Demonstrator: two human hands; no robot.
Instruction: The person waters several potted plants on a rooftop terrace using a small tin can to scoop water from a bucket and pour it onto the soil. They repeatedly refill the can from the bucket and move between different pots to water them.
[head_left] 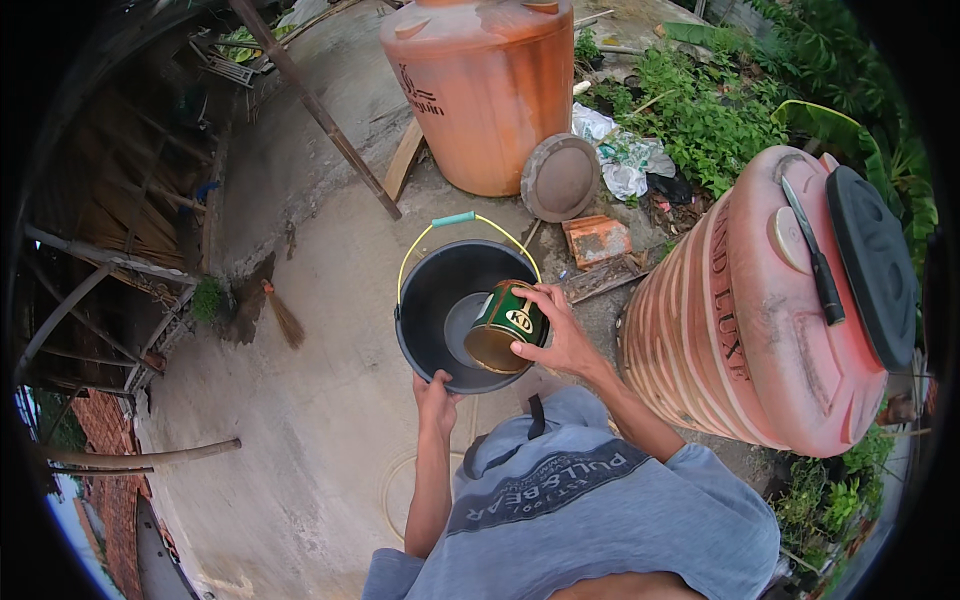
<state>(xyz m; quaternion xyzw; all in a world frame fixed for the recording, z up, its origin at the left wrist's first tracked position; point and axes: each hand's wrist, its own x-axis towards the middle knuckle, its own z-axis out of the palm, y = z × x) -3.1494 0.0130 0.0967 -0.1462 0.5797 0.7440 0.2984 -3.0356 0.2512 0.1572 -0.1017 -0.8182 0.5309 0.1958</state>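
Observation:
A black bucket [425,290] with a yellow wire handle and a turquoise grip is held up in front of me. My left hand [437,398] grips its near rim, thumb over the edge. Inside the bucket's right side, my right hand [553,333] holds a green tin can [508,318] with a pale oval label, fingers over its top and side. The can is tilted, and its brownish end faces me. The pale round bottom of the bucket shows to the left of the can. What the can contains cannot be made out.
An orange water tank [485,100] stands ahead, a grey round lid [560,178] leaning by it. At right, a pink ribbed tank [720,300] carries a black lid [872,265] and a knife [815,255]. A broom [283,315] lies left; a wooden pole [315,105] slants beyond.

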